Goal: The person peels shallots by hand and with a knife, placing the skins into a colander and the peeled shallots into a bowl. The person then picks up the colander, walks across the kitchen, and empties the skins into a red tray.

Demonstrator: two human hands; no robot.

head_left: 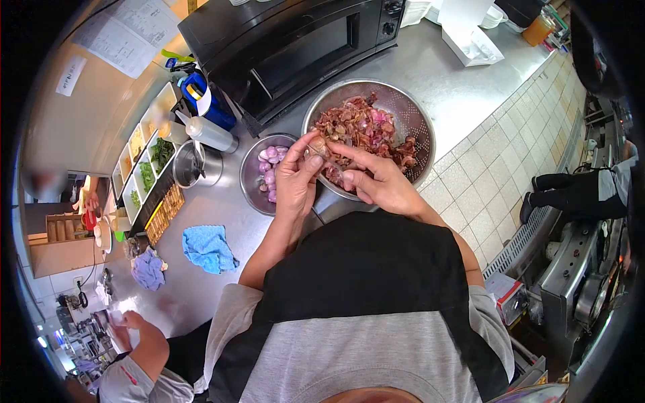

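Colander (422,129) of reddish peelings (356,124); bowl (248,180) of shallots (271,173) beside it; black oven (302,57) behind. Left hand (296,176) and right hand (381,177) pinch a brownish piece (318,146) between fingertips.

You stand in big work kitchen. Black oven (302,60) just past your fingers (357,158). Big metal bowl with holes (420,131) right under them. White food tubs (139,186) off to their left. Stove (564,282) far to their right. Another worker (149,349) behind them, to left.
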